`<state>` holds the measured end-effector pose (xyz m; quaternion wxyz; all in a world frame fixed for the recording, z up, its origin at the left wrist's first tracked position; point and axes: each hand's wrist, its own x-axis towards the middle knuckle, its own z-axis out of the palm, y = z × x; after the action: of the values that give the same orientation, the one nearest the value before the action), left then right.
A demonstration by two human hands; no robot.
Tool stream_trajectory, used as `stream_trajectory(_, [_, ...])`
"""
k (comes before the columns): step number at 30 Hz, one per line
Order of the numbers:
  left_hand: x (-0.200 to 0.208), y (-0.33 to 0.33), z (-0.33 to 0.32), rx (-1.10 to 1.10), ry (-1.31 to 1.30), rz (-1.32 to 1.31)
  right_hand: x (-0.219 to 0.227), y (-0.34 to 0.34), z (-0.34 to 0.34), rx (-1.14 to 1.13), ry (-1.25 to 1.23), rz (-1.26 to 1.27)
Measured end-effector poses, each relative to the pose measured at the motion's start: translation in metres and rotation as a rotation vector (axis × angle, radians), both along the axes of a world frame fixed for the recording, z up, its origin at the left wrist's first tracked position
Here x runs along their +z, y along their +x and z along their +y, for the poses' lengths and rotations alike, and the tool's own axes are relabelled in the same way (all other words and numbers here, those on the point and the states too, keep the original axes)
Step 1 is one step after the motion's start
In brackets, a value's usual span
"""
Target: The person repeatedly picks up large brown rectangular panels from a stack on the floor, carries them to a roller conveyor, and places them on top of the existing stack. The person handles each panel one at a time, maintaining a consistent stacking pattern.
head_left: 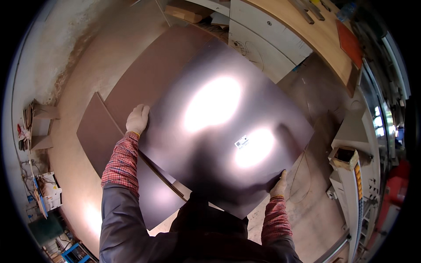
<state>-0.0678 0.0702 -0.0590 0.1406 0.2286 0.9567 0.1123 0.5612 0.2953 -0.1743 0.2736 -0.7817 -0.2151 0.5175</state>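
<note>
In front of me is a large, flat, glossy grey-brown sheet panel (175,149), tilted, with bright light reflected in it. A small white label (241,142) is stuck on its face. My left hand (137,119), in a pale work glove, is closed on the panel's left edge. At the near right edge my right hand (279,185), gloved the same way, grips the panel with its thumb side showing; its other fingers are hidden. Beneath and to the left lies a matte brown panel (144,70), with another panel (94,136) whose raised edge runs diagonally under my left forearm.
A wooden-topped workbench (280,17) with white drawers stands at the far right, metal bars on top. An upright post (353,193) and machinery are on the right. Boxes (48,190) and stacked sheets line the left wall. A cable (302,175) trails on the floor.
</note>
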Motion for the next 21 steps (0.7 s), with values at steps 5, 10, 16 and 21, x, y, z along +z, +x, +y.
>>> stream_trajectory(5, [0.012,-0.006,0.042,0.095,0.068,-0.351,-0.03,0.017,0.005,-0.042,-0.005,0.108])
stream_trajectory(10, [0.009,-0.02,0.036,-0.051,0.062,-0.236,0.007,0.004,-0.006,-0.113,0.246,0.205])
stream_trajectory(16, [0.069,-0.036,-0.088,0.329,0.479,-0.474,0.11,-0.068,-0.03,0.121,0.078,-0.121])
stream_trajectory(21, [0.181,0.042,-0.125,0.178,0.437,0.138,0.194,-0.085,-0.041,0.231,0.058,0.134])
